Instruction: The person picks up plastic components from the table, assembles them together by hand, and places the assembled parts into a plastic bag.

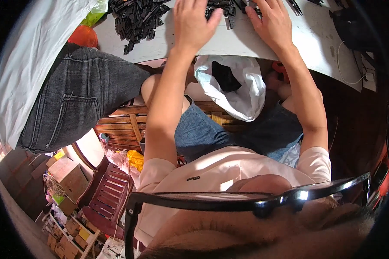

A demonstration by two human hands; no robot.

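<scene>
Both hands rest at the far edge of the view over a white table (246, 41), with their fingertips cut off by the frame. My left hand (192, 26) has its thumb spread away from its fingers, beside a cluster of small black plastic parts (230, 21). On the other side of that cluster is my right hand (273, 26), its thumb apart from the fingers and close to the parts. I see nothing held in either hand. Left of my left hand lies a larger heap of similar black plastic parts (138, 19).
A white plastic bag (250, 99) hangs open below the table edge between my knees, a black piece (225, 77) inside. A person in dark jeans (78, 95) is close on my left. More black parts (294, 6) and a white cable (340, 64) are at right.
</scene>
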